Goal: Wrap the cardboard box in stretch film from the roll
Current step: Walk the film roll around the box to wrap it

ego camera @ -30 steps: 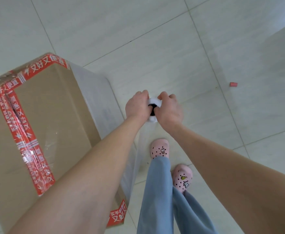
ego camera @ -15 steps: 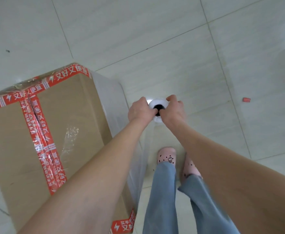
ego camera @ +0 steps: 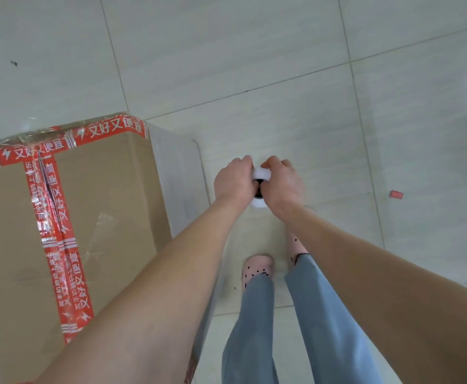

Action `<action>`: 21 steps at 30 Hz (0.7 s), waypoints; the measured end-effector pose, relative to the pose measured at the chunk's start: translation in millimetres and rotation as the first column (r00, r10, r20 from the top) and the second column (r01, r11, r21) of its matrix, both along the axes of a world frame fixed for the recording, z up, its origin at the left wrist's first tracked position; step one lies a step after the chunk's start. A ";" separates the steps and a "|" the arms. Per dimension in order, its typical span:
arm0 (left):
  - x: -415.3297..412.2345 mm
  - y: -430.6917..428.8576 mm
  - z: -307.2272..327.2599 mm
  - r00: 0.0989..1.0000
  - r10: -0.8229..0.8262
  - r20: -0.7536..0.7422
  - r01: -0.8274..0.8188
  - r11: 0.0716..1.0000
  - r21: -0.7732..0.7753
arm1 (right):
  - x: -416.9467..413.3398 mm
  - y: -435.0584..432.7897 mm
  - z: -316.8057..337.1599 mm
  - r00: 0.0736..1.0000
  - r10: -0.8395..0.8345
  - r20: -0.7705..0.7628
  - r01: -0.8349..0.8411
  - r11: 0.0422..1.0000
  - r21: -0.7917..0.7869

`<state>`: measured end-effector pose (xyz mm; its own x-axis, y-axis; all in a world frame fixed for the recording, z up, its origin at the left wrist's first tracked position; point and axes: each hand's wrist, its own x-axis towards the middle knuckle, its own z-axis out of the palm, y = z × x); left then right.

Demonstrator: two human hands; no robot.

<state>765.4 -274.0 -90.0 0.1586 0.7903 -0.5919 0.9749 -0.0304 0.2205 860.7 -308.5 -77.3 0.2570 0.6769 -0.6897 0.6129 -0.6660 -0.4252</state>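
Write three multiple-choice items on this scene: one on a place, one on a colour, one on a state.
1. Where does the cardboard box stand relative to the roll?
A. to its left
B. to its right
C. directly under it

2. What colour is the tape on the box?
A. blue
B. green
C. red

3. How is the roll held?
A. by one hand only
B. by both hands
C. by no hand

Answers:
1 A: the box fills the picture's left side, while the roll is near the centre.
2 C: red strips with white print cross the box's top.
3 B: the left hand and the right hand each grip the roll's top end.
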 end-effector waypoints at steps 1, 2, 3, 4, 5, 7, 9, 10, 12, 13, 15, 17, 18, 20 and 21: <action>-2.4 3.4 -0.2 0.995 0.097 0.001 -0.097 0.995 -0.003 | -0.8 5.7 -0.6 1.000 0.009 -0.011 -0.008 0.999 0.035; -4.5 6.5 0.0 0.979 0.203 0.006 -0.203 0.979 -0.009 | -2.2 11.8 -1.0 1.000 0.007 -0.023 -0.005 0.998 0.068; -6.2 9.2 0.9 0.952 0.305 0.014 -0.305 0.952 -0.021 | -3.9 17.8 -1.8 0.999 -0.004 -0.034 0.007 0.996 0.094; -7.8 11.1 1.5 0.919 0.393 0.017 -0.392 0.919 -0.035 | -5.6 23.3 -3.0 0.999 -0.021 -0.044 0.025 0.994 0.106; -9.6 12.2 2.1 0.886 0.464 0.011 -0.463 0.885 -0.048 | -6.8 28.1 -4.2 0.997 -0.047 -0.056 0.052 0.994 0.095; -13.2 15.2 4.3 0.822 0.569 -0.013 -0.568 0.819 -0.078 | -7.6 35.5 -5.7 0.987 -0.136 -0.089 0.137 0.991 0.007; -14.7 20.2 6.3 0.805 0.592 -0.031 -0.592 0.799 -0.109 | -5.5 39.7 -6.6 0.974 -0.200 -0.109 0.193 0.979 -0.068; -13.9 23.8 6.9 0.826 0.561 -0.042 -0.562 0.819 -0.118 | -3.8 41.9 -7.1 0.974 -0.197 -0.112 0.189 0.979 -0.077; -9.8 31.7 8.4 0.896 0.441 -0.057 -0.445 0.890 -0.101 | -0.6 45.9 -7.0 0.977 -0.177 -0.120 0.169 0.983 -0.069; -6.8 36.0 8.3 0.931 0.361 -0.052 -0.364 0.928 -0.077 | 0.8 47.6 -6.8 0.979 -0.164 -0.124 0.157 0.986 -0.063; -0.4 42.4 5.2 0.984 0.178 -0.033 -0.178 0.984 -0.021 | 2.3 49.9 -7.5 0.986 -0.113 -0.120 0.108 0.993 -0.049; 4.9 46.7 1.1 0.999 0.023 -0.034 -0.022 0.999 0.029 | 4.1 52.5 -8.4 0.995 -0.036 -0.089 0.033 0.999 -0.029; 6.3 48.3 -0.9 0.999 -0.021 -0.039 0.023 0.998 0.052 | 5.1 54.2 -8.4 0.998 0.010 -0.059 -0.011 1.000 -0.018; 6.7 52.9 -3.5 0.999 -0.025 -0.037 0.028 0.996 0.083 | 7.0 59.8 -7.9 0.995 0.102 -0.004 -0.102 0.995 0.022; 5.8 56.1 -4.3 0.999 0.013 -0.030 -0.011 0.997 0.082 | 7.0 64.1 -7.6 0.990 0.143 0.008 -0.143 0.988 0.054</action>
<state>771.2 -217.9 -94.3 0.1315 0.8378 -0.5299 0.9816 -0.0354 0.1877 867.7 -244.4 -84.9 0.1575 0.7432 -0.6502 0.7019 -0.5474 -0.4557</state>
